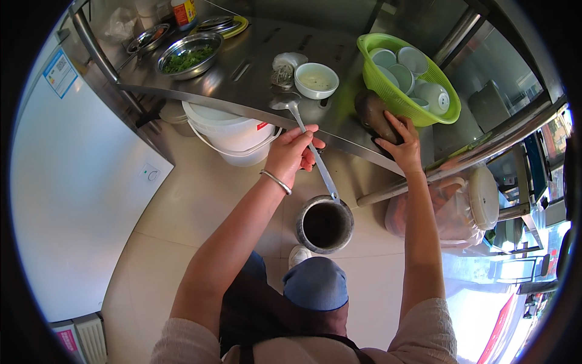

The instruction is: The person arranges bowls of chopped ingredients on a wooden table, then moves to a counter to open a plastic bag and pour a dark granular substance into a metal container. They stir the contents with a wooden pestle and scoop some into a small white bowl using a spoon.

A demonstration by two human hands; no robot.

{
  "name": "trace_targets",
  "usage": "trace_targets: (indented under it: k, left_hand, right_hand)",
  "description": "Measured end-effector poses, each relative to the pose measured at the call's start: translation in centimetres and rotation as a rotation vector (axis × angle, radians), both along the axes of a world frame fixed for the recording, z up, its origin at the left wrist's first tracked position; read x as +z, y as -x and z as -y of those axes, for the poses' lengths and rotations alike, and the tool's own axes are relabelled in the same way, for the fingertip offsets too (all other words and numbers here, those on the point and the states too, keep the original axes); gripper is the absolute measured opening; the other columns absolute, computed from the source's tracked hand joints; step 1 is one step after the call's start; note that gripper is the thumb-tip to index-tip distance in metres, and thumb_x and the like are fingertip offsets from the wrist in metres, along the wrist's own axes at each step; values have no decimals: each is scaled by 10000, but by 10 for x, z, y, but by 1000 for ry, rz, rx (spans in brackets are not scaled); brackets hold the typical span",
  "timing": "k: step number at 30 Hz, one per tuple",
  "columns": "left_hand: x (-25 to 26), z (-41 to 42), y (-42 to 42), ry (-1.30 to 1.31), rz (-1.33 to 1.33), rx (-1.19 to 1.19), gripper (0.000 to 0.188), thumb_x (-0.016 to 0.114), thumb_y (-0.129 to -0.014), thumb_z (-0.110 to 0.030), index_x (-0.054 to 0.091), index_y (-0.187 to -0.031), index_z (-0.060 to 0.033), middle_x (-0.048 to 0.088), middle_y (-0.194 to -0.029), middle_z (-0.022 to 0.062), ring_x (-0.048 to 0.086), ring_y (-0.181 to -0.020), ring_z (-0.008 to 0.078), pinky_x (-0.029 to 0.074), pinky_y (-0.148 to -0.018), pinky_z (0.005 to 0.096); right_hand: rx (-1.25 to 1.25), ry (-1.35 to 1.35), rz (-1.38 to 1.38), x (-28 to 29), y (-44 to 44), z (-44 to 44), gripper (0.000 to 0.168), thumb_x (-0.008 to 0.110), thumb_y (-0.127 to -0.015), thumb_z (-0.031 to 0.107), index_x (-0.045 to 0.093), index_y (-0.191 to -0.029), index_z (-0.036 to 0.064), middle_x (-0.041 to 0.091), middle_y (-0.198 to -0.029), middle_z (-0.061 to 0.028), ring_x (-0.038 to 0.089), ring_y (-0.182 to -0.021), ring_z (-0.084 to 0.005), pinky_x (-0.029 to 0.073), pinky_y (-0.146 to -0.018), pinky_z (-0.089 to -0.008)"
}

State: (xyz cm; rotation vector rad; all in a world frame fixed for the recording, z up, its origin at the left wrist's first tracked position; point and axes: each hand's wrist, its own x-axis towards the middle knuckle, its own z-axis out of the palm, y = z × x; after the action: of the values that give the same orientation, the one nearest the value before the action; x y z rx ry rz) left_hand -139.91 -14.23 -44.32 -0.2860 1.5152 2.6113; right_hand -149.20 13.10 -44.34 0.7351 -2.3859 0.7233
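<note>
A long-handled metal spoon (313, 141) is gripped in my left hand (293, 150), its bowl over the edge of the steel shelf and its handle end above the mortar's rim. My right hand (403, 143) has its fingers around a dark stone pestle (373, 111) at the shelf's front edge, beside the green basket. Below stands a round grey stone mortar (302, 226) with a dark interior. Just beyond the spoon sits a white bowl (317, 81) holding pale, speckled contents. Next to that bowl lies a small clear plastic bag (284, 73) of dried greyish material.
A green plastic basket (436, 77) holds several white cups and bowls. On the steel shelf (254, 98) is a metal bowl of green leaves (191, 57). Below are a white bucket (232, 136) and a lidded clear jar (436, 204). A white appliance (86, 182) stands at left.
</note>
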Motion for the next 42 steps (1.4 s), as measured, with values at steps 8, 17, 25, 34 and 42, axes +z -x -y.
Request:
trace_targets:
  k: [8,17,25,34,42]
  left_hand:
    - [2,-23,16,-69,-63,-49,284,498,-918,-184,561,-1135,-12,635,-874,117,505,-522,76,401,-448,217]
    - [22,-61,38,6,-112,-189,328,598,-859,-288,585,-1007,4,633,-845,112,562,-580,111,495,-500,241]
    - [-14,-9,144,562,87,221,366,585,-830,-264,514,-1005,51,630,-814,153,624,-622,214,551,-566,371]
    - [-21,-5,119,69,-40,35,379,495,-804,-87,492,-1176,-16,582,-1054,186,624,-892,316,560,-613,374]
    - [-54,46,-50,77,70,-121,438,463,-796,-58,419,-1231,-51,528,-1138,98,586,-921,208,540,-750,361]
  right_hand:
    - [-60,-373,-235,18,3,-2,555,735,-676,312,581,-1201,220,537,-1071,-153,520,-986,-305,398,-884,-421]
    - [-185,448,195,-10,-131,68,427,509,-853,-10,489,-1275,54,537,-813,-58,453,-650,-125,402,-613,-238]
    - [-462,532,714,-104,-276,-13,320,492,-888,35,558,-1201,35,627,-873,2,472,-665,-51,415,-650,-196]
    - [-573,-560,970,-199,-218,25,368,404,-909,198,467,-1268,245,620,-942,-109,630,-837,-310,513,-720,-408]
    - [-328,-784,930,-195,-206,38,327,404,-885,164,572,-1156,238,635,-970,-109,644,-859,-273,526,-679,-386]
